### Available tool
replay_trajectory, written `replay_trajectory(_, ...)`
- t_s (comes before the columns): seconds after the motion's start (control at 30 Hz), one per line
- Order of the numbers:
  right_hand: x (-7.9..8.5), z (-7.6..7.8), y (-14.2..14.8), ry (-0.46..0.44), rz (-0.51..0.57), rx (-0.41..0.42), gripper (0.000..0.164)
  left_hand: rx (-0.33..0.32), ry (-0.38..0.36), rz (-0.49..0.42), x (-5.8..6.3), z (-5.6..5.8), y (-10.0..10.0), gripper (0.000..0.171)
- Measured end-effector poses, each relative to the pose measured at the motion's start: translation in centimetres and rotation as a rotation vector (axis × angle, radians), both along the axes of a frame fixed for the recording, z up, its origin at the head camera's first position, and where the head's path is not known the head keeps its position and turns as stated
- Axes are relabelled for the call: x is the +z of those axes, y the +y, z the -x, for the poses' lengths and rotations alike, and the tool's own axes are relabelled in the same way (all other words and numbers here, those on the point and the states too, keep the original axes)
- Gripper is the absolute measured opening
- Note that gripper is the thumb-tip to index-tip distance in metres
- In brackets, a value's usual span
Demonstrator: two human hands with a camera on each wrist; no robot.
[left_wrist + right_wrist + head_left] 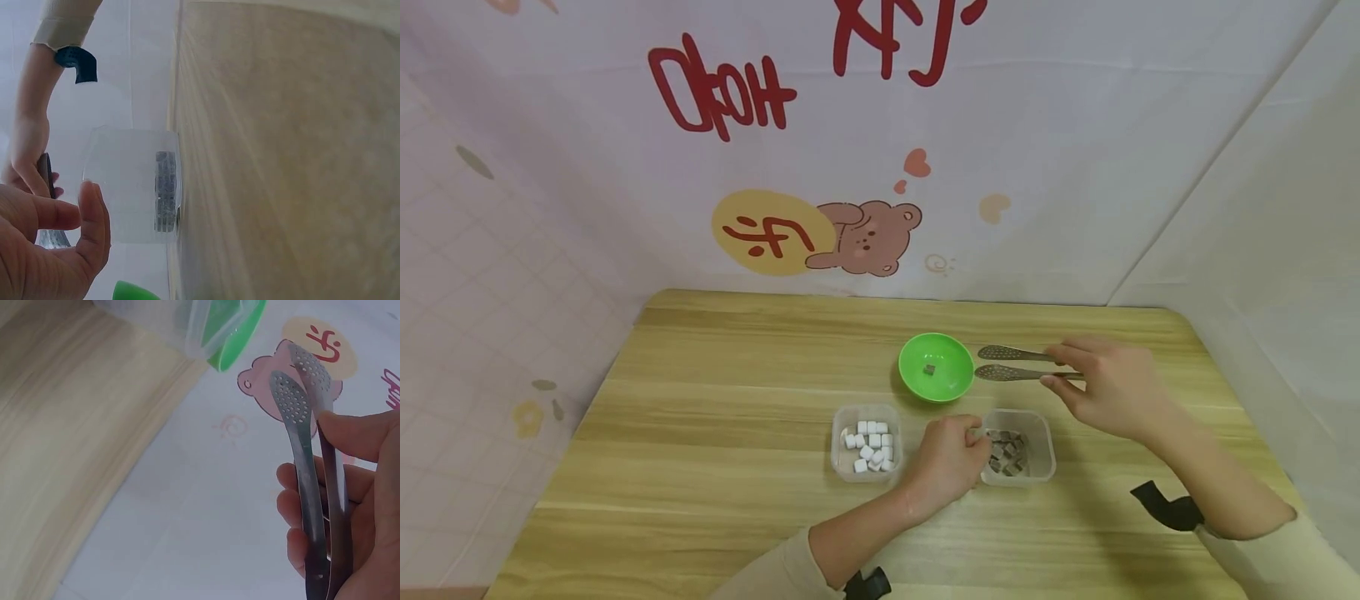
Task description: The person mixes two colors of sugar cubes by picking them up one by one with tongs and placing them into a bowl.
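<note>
My right hand point(1108, 383) holds metal tongs point(303, 456) with perforated tips, their two arms apart, just right of a green bowl point(917, 385). One small grey-brown cube point(929, 369) lies in the bowl. The thumb and curled fingers of my left hand point(951, 458) grip the left rim of a clear plastic container point(1041, 450). Several grey-brown cubes point(1009, 454) are inside that container, seen through its side in the left wrist view. My left fingers cover part of its rim.
Left of my left hand stands a second clear container point(842, 471) with several white cubes point(876, 442). Everything stands on a wood-grain table point(715, 417). A white printed cloth point(1037, 167) hangs along the table's back edge, with more cloth at both sides.
</note>
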State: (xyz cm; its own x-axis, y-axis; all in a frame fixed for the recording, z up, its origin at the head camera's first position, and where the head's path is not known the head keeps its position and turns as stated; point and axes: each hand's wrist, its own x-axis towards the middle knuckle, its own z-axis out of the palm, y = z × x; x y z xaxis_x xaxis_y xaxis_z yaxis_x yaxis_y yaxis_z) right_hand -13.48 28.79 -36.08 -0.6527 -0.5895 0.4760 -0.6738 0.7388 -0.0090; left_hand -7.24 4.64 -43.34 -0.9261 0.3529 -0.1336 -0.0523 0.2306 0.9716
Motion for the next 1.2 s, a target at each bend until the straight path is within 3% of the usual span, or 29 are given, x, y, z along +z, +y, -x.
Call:
replay_trajectory(0.13,0.6,-0.9,1.1,0.015,-0.007,0.015,0.033,0.001,0.0,-0.008,0.0,0.0,0.0,0.039)
replay_trajectory(0.33,1.7,-2.1,2.1,0.049,-0.024,0.02,0.071,0.004,-0.013,-0.007,0.1,-0.1,0.0,0.04)
replay_trajectory(0.67,2.7,-3.4,2.6,0.055,-0.113,0.091,0.068,0.014,-0.025,0.004,0.1,0.1,-0.1,0.043)
replay_trajectory(0.97,1.5,-4.1,1.8,0.016,-0.172,0.139,0.07,0.014,-0.028,0.003,0.1,0.1,-0.1,0.043)
replay_trajectory(1.07,0.8,-4.1,1.6,0.02,-0.192,0.147,0.063,0.007,-0.03,-0.005,0.1,0.1,-0.2,0.043)
replay_trajectory(1.2,-0.4,-4.1,1.4,-0.001,-0.22,0.16,0.024,0.002,-0.031,-0.011,0.1,0.1,-0.1,0.044)
